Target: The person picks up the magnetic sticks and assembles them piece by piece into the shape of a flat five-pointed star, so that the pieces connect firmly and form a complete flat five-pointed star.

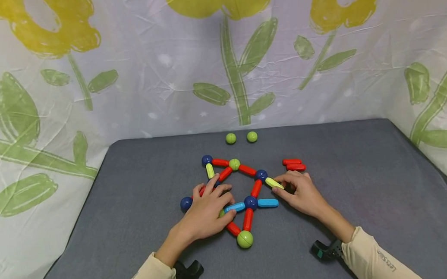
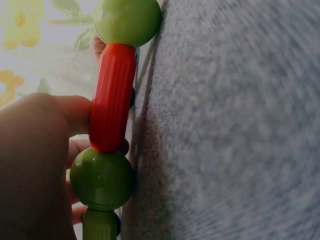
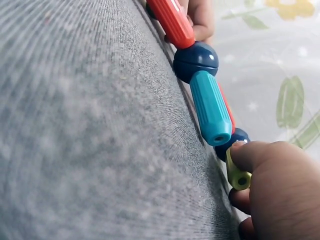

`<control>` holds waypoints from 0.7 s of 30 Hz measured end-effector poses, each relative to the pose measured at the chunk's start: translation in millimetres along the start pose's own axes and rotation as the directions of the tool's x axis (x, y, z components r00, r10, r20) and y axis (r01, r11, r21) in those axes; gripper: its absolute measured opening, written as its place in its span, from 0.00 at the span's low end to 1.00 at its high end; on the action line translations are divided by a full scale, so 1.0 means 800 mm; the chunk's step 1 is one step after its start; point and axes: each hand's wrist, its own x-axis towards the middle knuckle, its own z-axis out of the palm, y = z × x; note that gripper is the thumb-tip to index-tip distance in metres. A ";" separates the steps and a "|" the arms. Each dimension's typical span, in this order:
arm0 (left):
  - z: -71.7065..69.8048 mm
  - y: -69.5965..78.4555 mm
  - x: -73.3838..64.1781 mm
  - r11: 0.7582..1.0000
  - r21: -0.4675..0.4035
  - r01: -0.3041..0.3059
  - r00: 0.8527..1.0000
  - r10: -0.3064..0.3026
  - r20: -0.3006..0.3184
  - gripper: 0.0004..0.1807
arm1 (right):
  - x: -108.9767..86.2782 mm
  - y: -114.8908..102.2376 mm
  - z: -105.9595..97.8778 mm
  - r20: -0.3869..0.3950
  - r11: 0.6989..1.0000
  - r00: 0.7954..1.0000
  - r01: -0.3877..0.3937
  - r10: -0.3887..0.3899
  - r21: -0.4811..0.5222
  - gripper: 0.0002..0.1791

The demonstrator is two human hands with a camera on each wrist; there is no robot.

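Observation:
A flat frame of magnetic rods and balls lies on the table, with red, light blue and yellow-green rods joined by dark blue and green balls. My right hand (image 1: 303,194) pinches a yellow-green rod (image 1: 274,183) between thumb and fingers; its far end meets a dark blue ball (image 1: 261,175). Spread over the left part of the frame is my left hand (image 1: 205,216), its thumb by a light blue rod (image 1: 234,207) and its fingers hiding some pieces. Another light blue rod (image 3: 211,107) points toward the right hand with a free end. A green ball (image 1: 244,239) forms the near corner.
Two loose green balls (image 1: 252,136) sit near the table's back edge. Two red rods (image 1: 295,167) lie side by side beyond the right hand. A grey cloth covers the table (image 1: 366,181), and a flower-printed curtain (image 1: 145,76) hangs behind it.

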 end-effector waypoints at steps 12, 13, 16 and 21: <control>-0.021 -0.005 -0.002 0.992 0.081 0.094 0.993 -0.099 0.058 0.07 | 0.000 0.002 -0.001 0.003 0.997 0.999 -0.049 0.049 0.064 0.10; -0.024 -0.006 -0.003 0.991 0.092 0.101 0.993 -0.107 0.060 0.07 | 0.000 0.002 -0.002 0.000 0.996 0.998 -0.055 0.055 0.067 0.10; -0.032 -0.005 -0.005 0.987 0.104 0.125 0.990 -0.131 0.057 0.03 | 0.000 0.002 -0.002 0.006 0.997 1.000 -0.027 0.027 0.070 0.08; -0.031 0.006 -0.003 0.991 -0.003 0.133 0.990 -0.132 0.042 0.22 | 0.001 0.003 -0.001 0.067 0.994 0.994 0.075 -0.080 0.079 0.10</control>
